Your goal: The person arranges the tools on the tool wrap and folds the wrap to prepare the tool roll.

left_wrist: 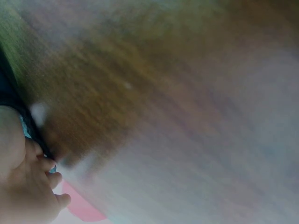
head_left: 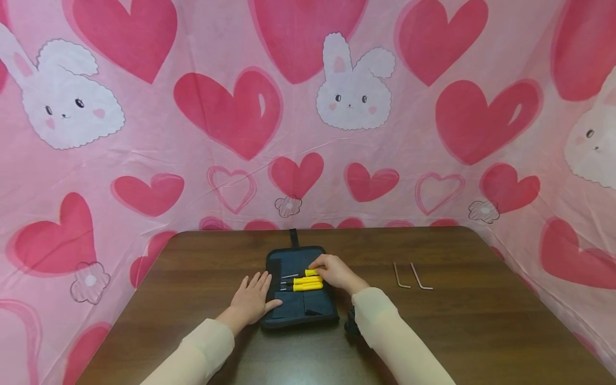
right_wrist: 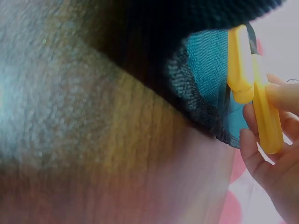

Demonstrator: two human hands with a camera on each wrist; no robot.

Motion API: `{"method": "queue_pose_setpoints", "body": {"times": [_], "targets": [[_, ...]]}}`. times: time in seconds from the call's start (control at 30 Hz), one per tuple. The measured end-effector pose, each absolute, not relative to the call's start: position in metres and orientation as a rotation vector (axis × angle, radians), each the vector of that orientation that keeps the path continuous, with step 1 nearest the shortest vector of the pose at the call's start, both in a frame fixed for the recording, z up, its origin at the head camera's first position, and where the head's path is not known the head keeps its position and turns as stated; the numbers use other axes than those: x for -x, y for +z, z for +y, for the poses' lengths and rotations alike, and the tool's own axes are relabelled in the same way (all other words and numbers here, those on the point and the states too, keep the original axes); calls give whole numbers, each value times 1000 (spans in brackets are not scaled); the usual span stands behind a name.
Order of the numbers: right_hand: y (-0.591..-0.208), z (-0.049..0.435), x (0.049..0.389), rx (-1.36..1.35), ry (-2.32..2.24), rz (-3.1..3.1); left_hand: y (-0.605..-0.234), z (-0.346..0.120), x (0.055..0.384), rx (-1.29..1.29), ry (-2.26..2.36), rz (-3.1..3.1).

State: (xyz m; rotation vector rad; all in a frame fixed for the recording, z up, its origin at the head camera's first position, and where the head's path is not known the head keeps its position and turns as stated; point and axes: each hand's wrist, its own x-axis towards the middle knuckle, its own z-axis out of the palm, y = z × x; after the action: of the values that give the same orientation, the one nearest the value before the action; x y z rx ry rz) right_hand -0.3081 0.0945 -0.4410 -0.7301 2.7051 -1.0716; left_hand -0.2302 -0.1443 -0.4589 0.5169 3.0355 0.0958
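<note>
A dark zip tool pouch (head_left: 289, 309) lies unfolded on the wooden table. My left hand (head_left: 250, 299) rests flat on its left edge, fingers straight and spread; the left wrist view catches several fingertips (left_wrist: 55, 178) along the dark edge. Over the pouch's upper right side, my right hand (head_left: 337, 271) pinches the yellow handle of a screwdriver (right_wrist: 267, 123), its thin shaft pointing left. Just below it in the head view, other yellow-handled screwdrivers (head_left: 308, 286) sit side by side in the pouch. Part of the held handle is hidden by the fingers.
Two L-shaped hex keys, one (head_left: 397, 277) left of the other (head_left: 418, 277), lie on the table (head_left: 481, 321) to the right. A black object (head_left: 351, 323) shows partly behind my right sleeve. A strap (head_left: 294, 238) extends from the pouch toward the far edge.
</note>
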Motion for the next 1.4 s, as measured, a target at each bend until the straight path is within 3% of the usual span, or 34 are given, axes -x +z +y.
{"method": "queue_pose_setpoints", "body": {"times": [0.37,1.4], "targets": [[-442,92,308,786,-1033,2723,-462,-144,233,-513,69,3034],[-450,66,303,599,-1149,2676,-459,-144,232,-509,69,3020]]}}
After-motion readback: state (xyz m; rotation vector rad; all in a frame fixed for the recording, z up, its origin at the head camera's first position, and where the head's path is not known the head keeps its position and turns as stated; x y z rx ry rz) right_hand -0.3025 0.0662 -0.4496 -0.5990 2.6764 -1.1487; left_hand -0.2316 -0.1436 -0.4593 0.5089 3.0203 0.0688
